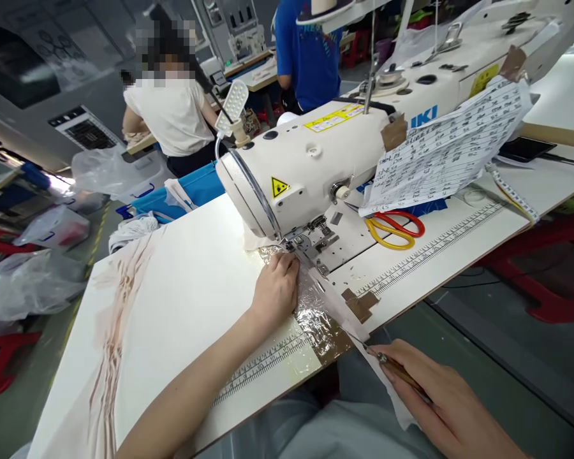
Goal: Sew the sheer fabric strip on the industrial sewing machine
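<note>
A white sewing machine (296, 166) stands on the white table. Close to its needle, my left hand (276, 287) presses down with curled fingers on a pale fabric strip, whose edge under the fingertips is partly hidden. The pale strip (339, 306) runs from the needle area over clear shiny tape (316, 319) and past the table's front edge. At that edge my right hand (430, 389) is closed around a tool with a wooden handle (404, 376), its thin metal tip touching or just over the strip.
Red and yellow scissors (395, 231) lie right of the needle area, below a handwritten sheet (449, 146). Gathered pale fabric (117, 319) lies on the left. Behind are a person in white (169, 115) and one in blue (310, 64).
</note>
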Demonstrator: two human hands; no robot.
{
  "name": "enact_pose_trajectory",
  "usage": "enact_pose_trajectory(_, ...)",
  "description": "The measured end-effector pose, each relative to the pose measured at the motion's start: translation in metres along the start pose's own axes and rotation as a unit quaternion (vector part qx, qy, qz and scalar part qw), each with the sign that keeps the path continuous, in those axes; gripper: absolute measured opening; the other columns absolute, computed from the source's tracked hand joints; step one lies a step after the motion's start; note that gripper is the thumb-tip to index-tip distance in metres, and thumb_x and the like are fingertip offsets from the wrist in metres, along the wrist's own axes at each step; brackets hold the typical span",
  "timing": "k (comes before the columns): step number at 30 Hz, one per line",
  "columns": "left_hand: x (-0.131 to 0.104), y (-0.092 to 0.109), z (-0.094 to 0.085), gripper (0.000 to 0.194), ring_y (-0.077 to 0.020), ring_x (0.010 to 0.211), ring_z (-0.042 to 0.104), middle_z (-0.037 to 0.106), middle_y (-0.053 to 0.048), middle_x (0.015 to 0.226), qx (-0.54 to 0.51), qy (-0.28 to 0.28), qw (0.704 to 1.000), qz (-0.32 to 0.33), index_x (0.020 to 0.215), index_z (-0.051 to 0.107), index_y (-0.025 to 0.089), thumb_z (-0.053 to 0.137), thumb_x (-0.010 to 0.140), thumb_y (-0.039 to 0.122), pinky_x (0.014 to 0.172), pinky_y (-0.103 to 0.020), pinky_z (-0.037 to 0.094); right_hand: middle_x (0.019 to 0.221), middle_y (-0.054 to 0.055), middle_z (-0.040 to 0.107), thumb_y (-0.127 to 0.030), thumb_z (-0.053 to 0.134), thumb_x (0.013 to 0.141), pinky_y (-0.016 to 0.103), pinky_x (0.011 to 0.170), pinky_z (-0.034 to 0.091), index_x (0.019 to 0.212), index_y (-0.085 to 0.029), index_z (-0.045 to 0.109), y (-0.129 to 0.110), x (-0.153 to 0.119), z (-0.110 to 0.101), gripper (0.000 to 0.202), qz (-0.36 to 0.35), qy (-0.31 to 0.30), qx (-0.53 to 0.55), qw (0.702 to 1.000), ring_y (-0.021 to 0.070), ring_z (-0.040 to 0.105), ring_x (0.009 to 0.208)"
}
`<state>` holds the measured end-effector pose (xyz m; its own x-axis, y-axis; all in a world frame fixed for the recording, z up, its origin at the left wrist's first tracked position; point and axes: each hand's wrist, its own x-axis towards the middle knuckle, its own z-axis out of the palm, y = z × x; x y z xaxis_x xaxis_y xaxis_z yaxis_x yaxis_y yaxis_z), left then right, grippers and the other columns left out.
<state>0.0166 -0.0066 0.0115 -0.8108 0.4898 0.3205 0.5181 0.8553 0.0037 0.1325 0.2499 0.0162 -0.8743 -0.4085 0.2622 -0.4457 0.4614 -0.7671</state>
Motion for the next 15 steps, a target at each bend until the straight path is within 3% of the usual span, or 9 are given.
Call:
enact_pose_trajectory(5,-0.009,0.008,0.001,0.037,-0.0276,0.117,0.053,0.061,-0.014,0.126,-0.004,-0.009,1.0,-0.018,0.126,0.059,0.01,0.038,0.096,0.009,0.094,-0.045,0.055,0.099,0.002,0.072,-0.015,0.045,0.097,0.02,0.07,0.058,0.13,-0.03,0.057,0.007,-0.003,0.002,0.038,0.008,0.005,0.024,1.0,0.0156,0.072,0.084)
enact_pose_trajectory(10,-0.011,0.006,-0.001,0.038,-0.0279,0.117,0.055,0.062,-0.013,0.128,-0.015,-0.013,1.0,-0.017,0.126,0.061,0.012,0.04,0.094,0.01,0.092,-0.045,0.054,0.091,0.001,0.074,-0.016,0.049,0.094,0.02,0.053,0.054,0.126,-0.034,0.06,0.015,-0.006,0.0,0.039,0.011,0.044,0.023,0.999,0.0168,0.071,0.067)
enact_pose_trajectory(15,-0.012,0.003,-0.001,0.038,-0.028,0.121,0.053,0.062,-0.012,0.13,-0.019,-0.016,0.999,-0.022,0.126,0.061,0.009,0.043,0.092,0.009,0.096,-0.045,0.053,0.097,0.005,0.074,-0.027,0.051,0.096,0.024,0.065,0.056,0.115,-0.025,0.068,0.02,-0.011,0.0,0.026,0.105,0.025,0.063,0.992,0.0193,0.07,0.075)
